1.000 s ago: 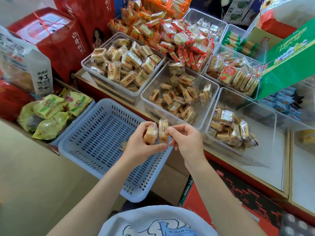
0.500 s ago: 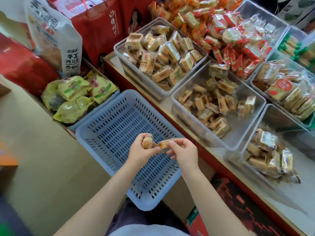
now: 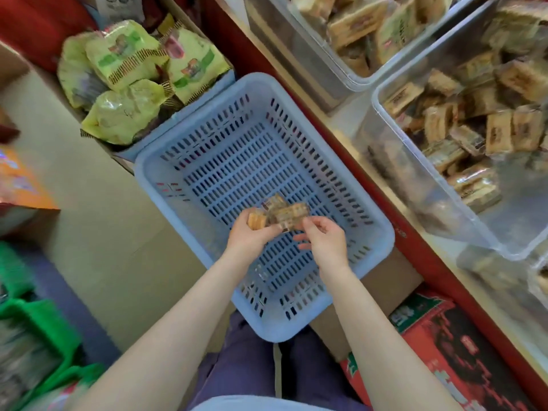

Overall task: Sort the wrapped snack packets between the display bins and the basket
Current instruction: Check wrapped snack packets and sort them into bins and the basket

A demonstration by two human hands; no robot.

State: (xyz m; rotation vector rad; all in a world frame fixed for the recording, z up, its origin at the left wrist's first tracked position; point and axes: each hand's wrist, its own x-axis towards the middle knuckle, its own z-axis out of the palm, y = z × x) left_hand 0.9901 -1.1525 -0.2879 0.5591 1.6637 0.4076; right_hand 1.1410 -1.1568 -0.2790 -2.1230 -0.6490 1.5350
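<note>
A few wrapped snack packets (image 3: 281, 215) are held over the blue basket (image 3: 166, 173). The left hand (image 3: 250, 237) curls its fingers around them. The right hand (image 3: 326, 241) pinches one packet's end with thumb and finger; its other fingers are loose. To the right, clear display bins (image 3: 382, 93) hold many more brown packets. Green snack bags (image 3: 133, 75) sit behind the basket.

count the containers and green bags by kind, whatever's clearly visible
pale blue slotted plastic basket: 1
clear plastic display bins: 2 clearly in view
yellow-green plastic snack bags: 4
total: 7
</note>
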